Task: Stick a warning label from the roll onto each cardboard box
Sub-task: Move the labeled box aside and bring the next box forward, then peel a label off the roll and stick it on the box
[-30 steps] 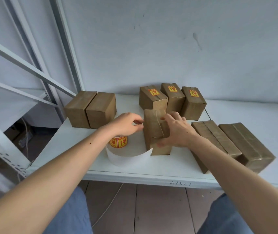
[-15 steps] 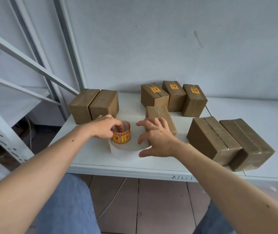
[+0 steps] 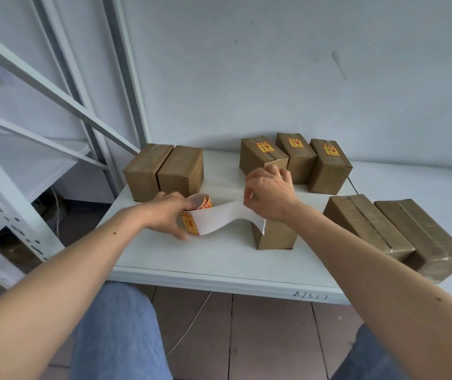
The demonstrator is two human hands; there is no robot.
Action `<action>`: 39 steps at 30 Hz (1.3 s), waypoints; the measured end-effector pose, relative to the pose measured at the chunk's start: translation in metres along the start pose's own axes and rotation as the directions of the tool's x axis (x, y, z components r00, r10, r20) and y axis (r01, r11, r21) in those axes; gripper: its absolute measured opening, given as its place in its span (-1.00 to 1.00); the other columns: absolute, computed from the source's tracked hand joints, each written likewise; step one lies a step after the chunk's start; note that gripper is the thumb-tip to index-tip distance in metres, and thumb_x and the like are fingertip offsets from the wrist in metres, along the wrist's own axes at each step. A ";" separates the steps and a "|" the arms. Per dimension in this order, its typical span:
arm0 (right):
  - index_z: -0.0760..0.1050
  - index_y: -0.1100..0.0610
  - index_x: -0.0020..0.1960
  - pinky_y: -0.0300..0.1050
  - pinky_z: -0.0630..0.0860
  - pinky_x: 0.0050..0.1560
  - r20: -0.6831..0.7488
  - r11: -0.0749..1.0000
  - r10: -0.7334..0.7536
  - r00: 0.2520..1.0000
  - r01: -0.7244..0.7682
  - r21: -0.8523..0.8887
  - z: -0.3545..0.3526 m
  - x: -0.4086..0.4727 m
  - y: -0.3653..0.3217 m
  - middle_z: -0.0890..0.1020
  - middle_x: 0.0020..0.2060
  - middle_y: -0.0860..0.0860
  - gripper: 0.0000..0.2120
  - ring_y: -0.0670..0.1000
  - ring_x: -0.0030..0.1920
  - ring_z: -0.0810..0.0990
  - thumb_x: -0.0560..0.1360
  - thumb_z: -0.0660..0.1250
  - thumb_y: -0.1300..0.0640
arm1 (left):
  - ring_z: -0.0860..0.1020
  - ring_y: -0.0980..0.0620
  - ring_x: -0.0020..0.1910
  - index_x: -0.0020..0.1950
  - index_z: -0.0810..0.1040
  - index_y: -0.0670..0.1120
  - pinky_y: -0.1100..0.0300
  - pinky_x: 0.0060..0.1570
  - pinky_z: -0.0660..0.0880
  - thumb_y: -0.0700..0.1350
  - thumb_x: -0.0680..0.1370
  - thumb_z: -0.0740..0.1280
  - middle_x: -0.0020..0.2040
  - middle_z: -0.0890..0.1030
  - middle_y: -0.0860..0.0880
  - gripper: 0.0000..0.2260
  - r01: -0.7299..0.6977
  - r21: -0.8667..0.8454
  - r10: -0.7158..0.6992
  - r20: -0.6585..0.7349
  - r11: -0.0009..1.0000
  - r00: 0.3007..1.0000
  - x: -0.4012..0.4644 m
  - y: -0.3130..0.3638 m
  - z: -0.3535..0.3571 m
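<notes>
While the left hand (image 3: 168, 215) curls around the label roll (image 3: 196, 215) on the white worktop (image 3: 219, 256), the right hand (image 3: 270, 196) pinches the far end of the white backing strip (image 3: 225, 215), drawn out rightward from the roll. Directly below the right hand's fingers (image 3: 249, 194), partly hidden by wrist and strip, stands the unlabelled box (image 3: 274, 235); the right hand is clearly nearer to it. Whether a label is already peeled free cannot be told. Three labelled boxes (image 3: 293, 157) stand behind; plain ones wait left (image 3: 164, 171) and right (image 3: 395, 234).
</notes>
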State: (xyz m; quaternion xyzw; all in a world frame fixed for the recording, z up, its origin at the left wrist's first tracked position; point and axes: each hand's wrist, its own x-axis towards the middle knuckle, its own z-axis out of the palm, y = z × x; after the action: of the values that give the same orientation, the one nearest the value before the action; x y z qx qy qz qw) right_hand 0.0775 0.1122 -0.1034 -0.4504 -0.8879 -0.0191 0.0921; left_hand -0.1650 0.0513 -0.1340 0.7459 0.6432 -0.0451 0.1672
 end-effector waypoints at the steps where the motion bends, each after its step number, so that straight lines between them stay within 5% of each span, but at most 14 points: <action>1: 0.61 0.00 -0.02 0.06 0.18 0.30 -0.018 1.000 0.025 1.000 -0.025 0.005 -0.001 0.003 0.000 0.48 0.29 -0.06 -0.86 0.08 0.33 0.28 0.52 0.29 0.02 | 0.40 0.00 0.27 0.29 0.51 0.07 0.03 0.26 0.27 0.04 0.43 0.44 0.17 0.54 0.00 -0.57 -0.014 0.031 0.015 -0.039 0.999 0.999 0.000 0.000 0.003; 6: 0.59 0.04 0.06 0.03 0.31 0.22 -0.130 0.989 0.146 0.981 -0.144 0.026 -0.007 0.016 0.003 0.52 0.23 0.02 -0.83 0.12 0.28 0.37 0.54 0.29 0.04 | 0.61 0.05 0.03 -0.11 0.61 0.09 0.07 0.10 0.49 -0.14 0.43 0.49 -0.06 0.68 0.05 -0.85 -0.065 -0.330 -0.022 -0.253 0.942 0.967 0.005 -0.013 0.002; 11: 0.63 0.02 0.05 -0.01 0.35 0.18 -0.219 0.979 0.201 0.955 -0.191 0.065 -0.005 0.026 0.004 0.57 0.16 0.05 -0.83 0.11 0.23 0.45 0.52 0.30 0.06 | 0.60 0.18 -0.13 -0.05 0.64 -0.10 0.15 -0.02 0.53 -0.27 0.43 0.49 -0.08 0.69 -0.10 -0.85 -0.234 -0.598 0.063 -0.293 0.767 0.954 0.006 -0.001 -0.015; 15: 0.43 0.03 0.33 0.02 0.34 0.22 -0.180 0.977 0.150 0.972 -0.118 0.178 -0.003 0.027 -0.001 0.58 0.19 0.01 -0.63 0.12 0.24 0.48 0.53 0.31 0.08 | 0.61 0.11 -0.07 0.01 0.64 -0.13 0.02 0.05 0.55 -0.25 0.43 0.50 -0.01 0.70 -0.12 -0.82 -0.247 -0.598 0.093 -0.276 0.763 0.956 0.013 0.011 -0.025; 19: 0.58 0.02 0.19 -0.02 0.43 0.13 -0.210 0.947 0.029 0.977 0.040 0.318 -0.003 0.023 -0.003 0.58 0.16 -0.01 -0.71 0.05 0.18 0.49 0.48 0.39 0.03 | 0.60 0.03 -0.04 -0.06 0.63 0.06 -0.16 0.03 0.55 -0.22 0.43 0.50 -0.04 0.69 -0.10 -0.79 -0.259 -0.609 0.122 -0.257 0.750 0.959 0.017 0.021 -0.030; 22: 0.61 0.01 0.15 0.03 0.49 0.10 -0.138 0.920 0.028 0.990 0.028 0.390 -0.002 0.021 -0.006 0.60 0.14 -0.03 -0.72 -0.01 0.12 0.52 0.47 0.40 -0.02 | 0.60 0.08 -0.02 0.04 0.63 -0.05 0.09 0.02 0.57 -0.29 0.44 0.48 -0.02 0.67 -0.05 -0.77 -0.271 -0.595 0.150 -0.245 0.757 0.958 0.020 0.031 -0.033; 25: 0.66 0.08 0.03 -0.08 0.55 -0.04 -0.145 0.882 0.038 0.989 0.035 0.470 -0.003 0.020 -0.003 0.67 -0.01 -0.04 -0.83 -0.06 -0.02 0.58 0.47 0.42 0.05 | 0.59 0.24 -0.11 0.12 0.61 -0.17 0.39 -0.18 0.53 -0.30 0.46 0.45 -0.01 0.65 -0.06 -0.75 -0.254 -0.597 0.138 -0.234 0.761 0.962 0.020 0.038 -0.035; 30: 0.66 0.13 -0.07 -0.46 0.37 -0.28 -0.094 0.802 0.082 0.992 -0.010 0.597 -0.005 0.015 0.005 0.67 -0.15 -0.06 -0.91 -0.19 -0.18 0.55 0.46 0.44 0.12 | 0.57 0.32 -0.20 0.16 0.60 -0.19 0.38 -0.24 0.53 -0.27 0.48 0.44 -0.08 0.64 0.02 -0.74 -0.211 -0.589 0.098 -0.218 0.780 0.971 0.023 0.041 -0.036; 34: 0.63 0.12 -0.08 -0.29 0.44 -0.23 -0.020 0.744 0.131 0.991 -0.085 0.663 -0.004 0.013 0.013 0.64 -0.17 -0.06 -0.92 -0.10 -0.13 0.58 0.48 0.42 0.11 | 0.62 -0.02 -0.09 0.14 0.62 -0.16 -0.06 -0.11 0.59 -0.26 0.47 0.45 -0.05 0.67 -0.07 -0.76 -0.160 -0.538 0.038 -0.230 0.828 0.972 0.029 0.040 -0.033; 39: 0.63 0.10 -0.17 -0.06 0.58 -0.08 0.010 0.514 0.347 0.938 -0.200 0.834 -0.014 0.010 0.044 0.68 -0.23 0.03 -0.96 0.02 -0.18 0.64 0.45 0.42 0.20 | 0.62 -0.07 -0.08 -0.09 0.64 0.04 -0.02 -0.13 0.52 -0.23 0.44 0.47 -0.18 0.65 0.02 -0.83 -0.083 -0.378 -0.023 -0.267 0.922 0.963 0.036 0.033 -0.022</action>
State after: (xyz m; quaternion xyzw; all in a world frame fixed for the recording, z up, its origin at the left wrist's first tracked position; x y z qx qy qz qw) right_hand 0.1090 0.1445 -0.0905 -0.4858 -0.7000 0.3769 0.3633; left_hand -0.1299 0.0888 -0.1168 0.7075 0.6443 0.1856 0.2232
